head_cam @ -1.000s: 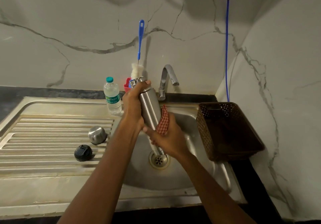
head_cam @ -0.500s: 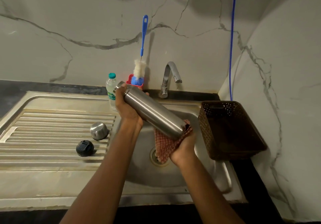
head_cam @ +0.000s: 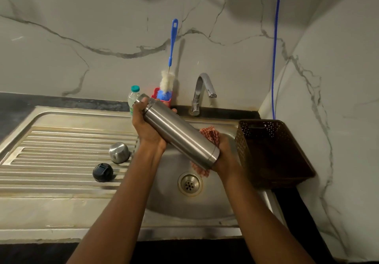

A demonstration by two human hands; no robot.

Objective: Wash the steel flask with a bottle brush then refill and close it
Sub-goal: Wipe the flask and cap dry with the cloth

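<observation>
We hold the steel flask [head_cam: 178,134] tilted over the sink [head_cam: 205,208]. L hand [head_cam: 146,128] fingers wrap its neck end; R hand [head_cam: 224,157] fingers curl a checked cloth [head_cam: 211,133] round its base. Steel cap [head_cam: 119,152] & black lid [head_cam: 103,172] lie left of L fingers; bottle brush [head_cam: 168,79] stands behind them.

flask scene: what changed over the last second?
The steel flask tipped from near upright to slanting, mouth up-left, base down-right. The right hand slid the checked cloth from its side to its base. The left hand kept gripping the neck end. The steel cap, black lid and bottle brush stayed put.
</observation>
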